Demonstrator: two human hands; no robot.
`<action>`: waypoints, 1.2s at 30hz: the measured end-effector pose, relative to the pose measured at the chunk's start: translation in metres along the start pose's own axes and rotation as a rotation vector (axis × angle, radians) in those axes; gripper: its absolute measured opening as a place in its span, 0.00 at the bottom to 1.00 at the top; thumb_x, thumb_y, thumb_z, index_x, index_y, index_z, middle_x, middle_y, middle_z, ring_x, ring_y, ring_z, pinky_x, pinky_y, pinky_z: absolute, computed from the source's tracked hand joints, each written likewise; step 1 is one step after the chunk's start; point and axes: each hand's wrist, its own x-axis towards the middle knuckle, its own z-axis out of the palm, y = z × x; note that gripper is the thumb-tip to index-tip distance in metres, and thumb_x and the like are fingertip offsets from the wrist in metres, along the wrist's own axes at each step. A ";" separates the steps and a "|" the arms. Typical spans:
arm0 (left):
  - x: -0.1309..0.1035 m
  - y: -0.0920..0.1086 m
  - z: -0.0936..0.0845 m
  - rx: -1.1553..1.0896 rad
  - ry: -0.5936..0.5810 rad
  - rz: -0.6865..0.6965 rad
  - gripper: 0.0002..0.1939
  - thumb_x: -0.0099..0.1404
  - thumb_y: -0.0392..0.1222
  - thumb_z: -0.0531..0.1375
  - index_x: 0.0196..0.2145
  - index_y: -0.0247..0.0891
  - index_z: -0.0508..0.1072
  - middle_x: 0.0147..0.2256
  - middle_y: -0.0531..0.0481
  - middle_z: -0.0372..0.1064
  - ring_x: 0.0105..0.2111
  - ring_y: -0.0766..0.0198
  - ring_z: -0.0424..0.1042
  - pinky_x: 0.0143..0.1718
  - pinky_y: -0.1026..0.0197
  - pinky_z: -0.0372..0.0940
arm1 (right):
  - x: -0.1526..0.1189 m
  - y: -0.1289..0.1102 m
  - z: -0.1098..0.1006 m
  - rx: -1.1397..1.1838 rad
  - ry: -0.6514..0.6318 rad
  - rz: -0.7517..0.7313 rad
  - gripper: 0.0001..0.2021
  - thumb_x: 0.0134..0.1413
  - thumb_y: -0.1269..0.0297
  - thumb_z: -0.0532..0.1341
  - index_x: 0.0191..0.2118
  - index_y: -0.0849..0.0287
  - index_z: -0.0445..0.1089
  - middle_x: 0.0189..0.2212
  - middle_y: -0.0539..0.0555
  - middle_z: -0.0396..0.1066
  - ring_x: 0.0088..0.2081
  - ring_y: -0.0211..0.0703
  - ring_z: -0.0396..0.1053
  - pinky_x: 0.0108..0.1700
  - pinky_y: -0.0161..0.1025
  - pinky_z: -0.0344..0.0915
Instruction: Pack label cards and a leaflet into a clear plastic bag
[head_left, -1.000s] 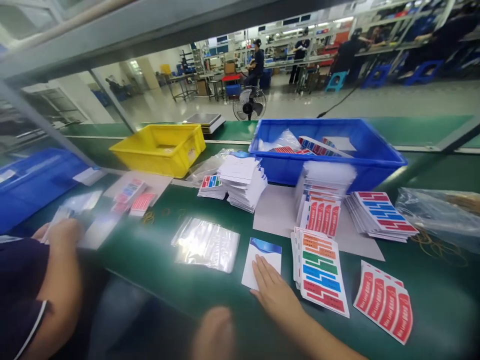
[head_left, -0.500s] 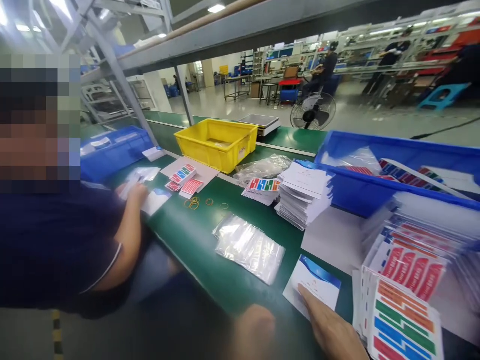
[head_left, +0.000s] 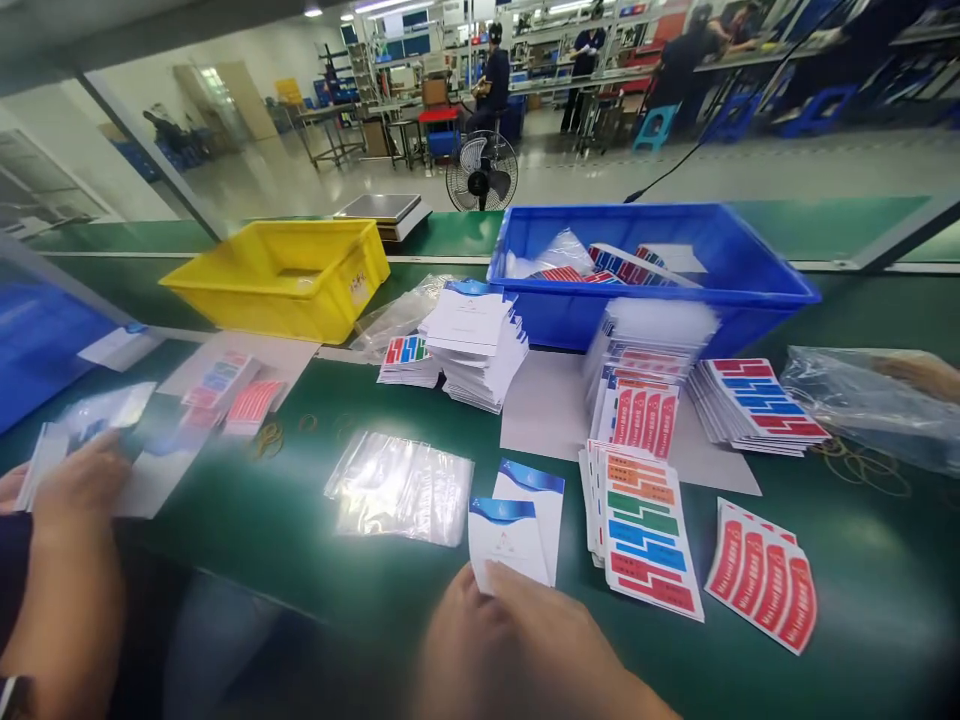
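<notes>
My left hand point(head_left: 461, 640), blurred, is closed on the lower left edge of a white and blue card point(head_left: 506, 540). On its right side my right hand point(head_left: 551, 630) pinches the same card near the bottom. Another white and blue card point(head_left: 544, 490) lies partly behind it on the green table. Left of my hands are clear plastic bags point(head_left: 405, 490). To the right lie a stack of coloured label sheets point(head_left: 649, 530) and red label sheets point(head_left: 765, 575).
A stack of white cards point(head_left: 472, 340) stands behind the bags. Farther back are a yellow bin point(head_left: 322, 290) and a blue bin point(head_left: 645, 300). At left, a co-worker's hand point(head_left: 82, 480) holds cards; another person's hand point(head_left: 919, 370) is at right.
The view has swung right. My left hand has come up beside my right hand, and a card is now lifted between them, with another card on the table behind it.
</notes>
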 end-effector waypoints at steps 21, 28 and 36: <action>-0.009 0.064 0.022 -1.047 -0.454 -0.536 0.35 0.63 0.61 0.43 0.62 0.44 0.60 0.55 0.47 0.68 0.63 0.38 0.51 0.52 0.33 0.58 | -0.027 -0.004 0.017 -0.187 -0.039 -0.190 0.30 0.66 0.55 0.51 0.68 0.56 0.42 0.66 0.59 0.48 0.66 0.57 0.46 0.61 0.54 0.59; 0.000 0.068 0.008 -1.071 -0.364 -0.477 0.37 0.61 0.62 0.42 0.63 0.43 0.57 0.59 0.46 0.64 0.63 0.39 0.50 0.52 0.35 0.58 | -0.023 -0.019 -0.007 -0.115 0.043 -0.294 0.21 0.65 0.50 0.49 0.62 0.41 0.57 0.60 0.44 0.61 0.64 0.42 0.53 0.58 0.37 0.66; -0.002 0.068 -0.026 -0.993 -0.202 -0.285 0.35 0.61 0.61 0.47 0.63 0.51 0.55 0.55 0.51 0.69 0.61 0.41 0.57 0.54 0.36 0.59 | -0.007 -0.001 -0.053 -0.258 0.185 -0.220 0.24 0.63 0.67 0.51 0.64 0.63 0.55 0.64 0.63 0.52 0.66 0.59 0.46 0.62 0.54 0.57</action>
